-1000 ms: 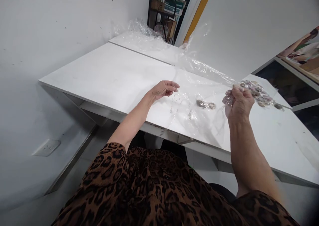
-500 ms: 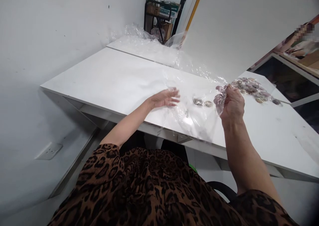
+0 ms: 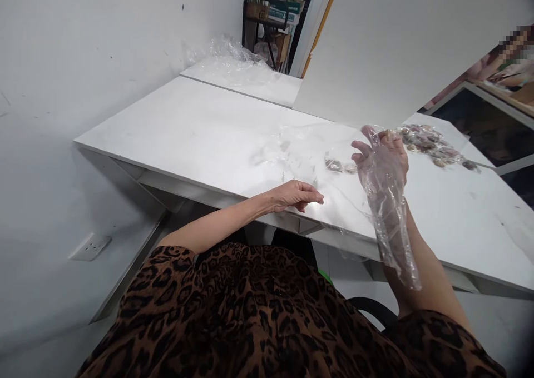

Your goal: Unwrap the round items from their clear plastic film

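A crumpled clear plastic bag (image 3: pixel 390 200) is gripped in my right hand (image 3: pixel 381 150), draping over its palm side and down along the forearm. Thumb and some fingers of that hand show through the film. My left hand (image 3: pixel 298 194) is at the table's front edge, its fingers pinched together; whether film is between them I cannot make out. Two small brownish, pebble-like pieces (image 3: pixel 334 165) lie under thin film between my hands. Beyond my right hand is a heap of similar rounded pieces (image 3: pixel 428 142). Faint clear film (image 3: pixel 292 150) lies on the tabletop behind my left hand.
The white table (image 3: pixel 175 122) runs from the wall to the right. Crumpled plastic film (image 3: pixel 233 53) lies at its far left corner. A large pale panel (image 3: pixel 367 44) stands behind it. A black rack (image 3: pixel 267 19) with boxes is farther back. A wall socket (image 3: pixel 90 247) is at left.
The plastic stretched up and across the table has come down and now drapes over my right forearm. My left hand has moved right and nearer, its spread fingers now pinched.
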### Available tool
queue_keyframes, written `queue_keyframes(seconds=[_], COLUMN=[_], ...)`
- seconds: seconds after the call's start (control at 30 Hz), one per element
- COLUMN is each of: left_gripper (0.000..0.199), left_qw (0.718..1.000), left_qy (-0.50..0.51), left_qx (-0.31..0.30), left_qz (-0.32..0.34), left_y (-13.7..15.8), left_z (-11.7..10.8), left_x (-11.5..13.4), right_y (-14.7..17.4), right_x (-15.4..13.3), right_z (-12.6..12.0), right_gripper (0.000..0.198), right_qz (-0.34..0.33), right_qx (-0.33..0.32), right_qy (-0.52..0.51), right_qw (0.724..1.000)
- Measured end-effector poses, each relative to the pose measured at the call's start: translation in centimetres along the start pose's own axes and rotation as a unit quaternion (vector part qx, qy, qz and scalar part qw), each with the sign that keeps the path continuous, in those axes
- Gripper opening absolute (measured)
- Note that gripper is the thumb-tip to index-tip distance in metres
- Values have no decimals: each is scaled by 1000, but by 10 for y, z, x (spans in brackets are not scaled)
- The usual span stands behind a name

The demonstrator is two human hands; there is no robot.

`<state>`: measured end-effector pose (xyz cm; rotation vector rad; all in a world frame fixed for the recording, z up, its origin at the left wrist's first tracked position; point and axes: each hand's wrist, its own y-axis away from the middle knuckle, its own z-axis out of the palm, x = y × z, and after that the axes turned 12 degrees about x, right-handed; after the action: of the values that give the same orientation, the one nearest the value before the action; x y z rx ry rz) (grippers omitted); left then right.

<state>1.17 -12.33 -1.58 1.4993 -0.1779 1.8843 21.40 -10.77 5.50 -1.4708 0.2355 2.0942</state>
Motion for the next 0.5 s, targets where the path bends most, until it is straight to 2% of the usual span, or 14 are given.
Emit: queue_keyframes(seconds=[0.07,0.13,0.2,0.23,0.27,0.3,0.37,0.43,0.47,0.5], left_gripper=[13,19,25,27,31,34,41,46,48,49], left_qw=[996,981,960,951,944,939,934,935,937,938], left_qy=[68,150,196,197,183,156,86,20,-8,-33], left_qx=[36,80,133,163,192,219,251,247,238,226], left_qz=[37,90,150,176,198,215,239,253,257,261], left_y=[10,23,38,47,56,65,80,91,95,98], left_z=[-7,-25,-50,-63,-75,-86,-102,-108,-108,-106], left_x=[6,13,20,23,25,26,27,27,27,27], right_y=[4,2,-4,-9,-13,-16,-15,-5,4,14], right_x=[-2,-5,-8,-10,-12,-14,-18,-20,-20,-19], right_z=[-1,-13,-31,-40,-47,-51,-44,-19,-1,19], right_gripper=[21,22,22,23,25,28,30,31,33,35], right_qz=[-7,-25,-10,6,15,-7,-136,-300,-352,-371], right_qx=[11,11,-58,-116,-169,-179,-119,-80,-130,-222], right_qy=[-2,29,133,211,295,363,434,413,387,364], right_qw=[1000,999,989,971,940,914,883,857,842,825])
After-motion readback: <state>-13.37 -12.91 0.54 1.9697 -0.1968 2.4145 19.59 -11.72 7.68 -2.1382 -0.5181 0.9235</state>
